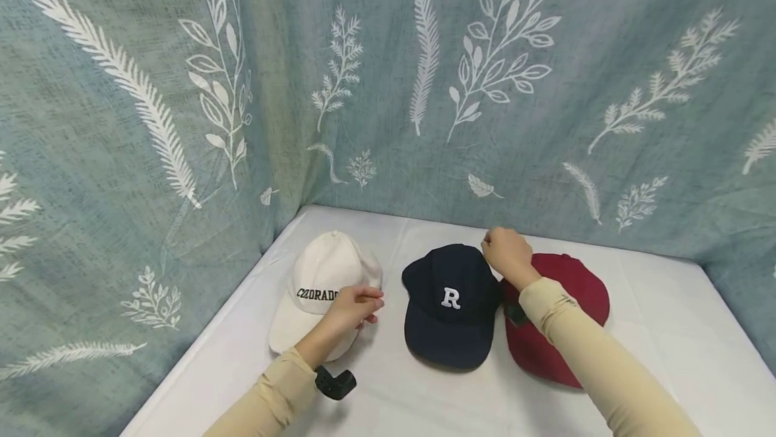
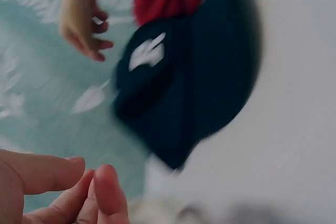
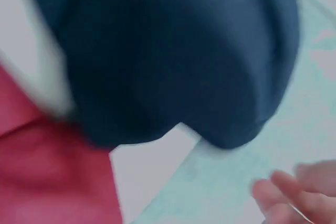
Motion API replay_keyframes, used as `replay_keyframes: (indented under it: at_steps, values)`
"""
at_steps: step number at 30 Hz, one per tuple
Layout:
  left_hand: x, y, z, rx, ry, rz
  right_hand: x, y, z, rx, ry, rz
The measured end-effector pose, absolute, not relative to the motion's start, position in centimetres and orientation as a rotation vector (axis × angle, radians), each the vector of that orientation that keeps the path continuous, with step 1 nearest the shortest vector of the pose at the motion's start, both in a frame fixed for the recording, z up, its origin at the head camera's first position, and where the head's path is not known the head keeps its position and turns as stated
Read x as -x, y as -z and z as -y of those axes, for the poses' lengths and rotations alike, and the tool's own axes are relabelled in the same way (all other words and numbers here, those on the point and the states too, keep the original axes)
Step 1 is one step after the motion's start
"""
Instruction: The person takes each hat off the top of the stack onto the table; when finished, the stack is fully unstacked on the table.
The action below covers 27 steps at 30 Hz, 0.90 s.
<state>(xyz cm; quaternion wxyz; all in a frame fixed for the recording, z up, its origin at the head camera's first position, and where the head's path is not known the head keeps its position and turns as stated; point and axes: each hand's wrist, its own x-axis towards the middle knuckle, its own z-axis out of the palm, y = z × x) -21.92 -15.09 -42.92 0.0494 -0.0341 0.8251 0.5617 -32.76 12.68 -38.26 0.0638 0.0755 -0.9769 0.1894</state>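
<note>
A white baseball cap (image 1: 324, 265) with COLORADO lettering lies on the left of the white table. My left hand (image 1: 347, 308) hovers over its right side, thumb and fingers loosely bent and holding nothing. In the middle lies a navy baseball cap (image 1: 448, 339) with a white R, its brim towards me. Beyond its upper right edge is my right hand (image 1: 508, 254), apart from the cap in the right wrist view, its fingers loosely curled around nothing. A dark red cap (image 1: 588, 289) lies to the right, partly hidden by my right forearm.
The white table (image 1: 388, 396) runs back to a green-blue curtain (image 1: 388, 87) with white leaf prints, which also closes off the left side. A black wrist device (image 1: 335, 383) sits under my left wrist. The navy cap's edge meets the red cap.
</note>
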Motion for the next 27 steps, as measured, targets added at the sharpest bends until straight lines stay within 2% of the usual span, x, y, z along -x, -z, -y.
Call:
replay_keyframes:
  at_steps: [4, 8, 16, 21, 27]
  values:
    - [21.5, 40.7, 18.8, 0.179, -1.674, -2.669, 32.6, 37.8, -9.1, -0.341, -0.684, 2.817]
    - [20.7, 40.1, 23.0, 0.307, -1.618, -2.733, 32.5, 38.7, -5.3, -0.432, -0.807, 2.812]
    - [17.9, 43.5, 29.9, 0.567, -1.346, -2.804, 31.5, 42.9, 1.1, -0.55, -0.931, 3.006]
    - [17.2, 45.9, 31.1, 0.617, -1.357, -2.642, 30.9, 44.7, 3.4, -0.431, -1.093, 3.106]
    - [17.6, 46.6, 30.9, 0.655, -1.413, -2.625, 30.6, 45.7, 4.8, -0.307, -1.366, 3.014]
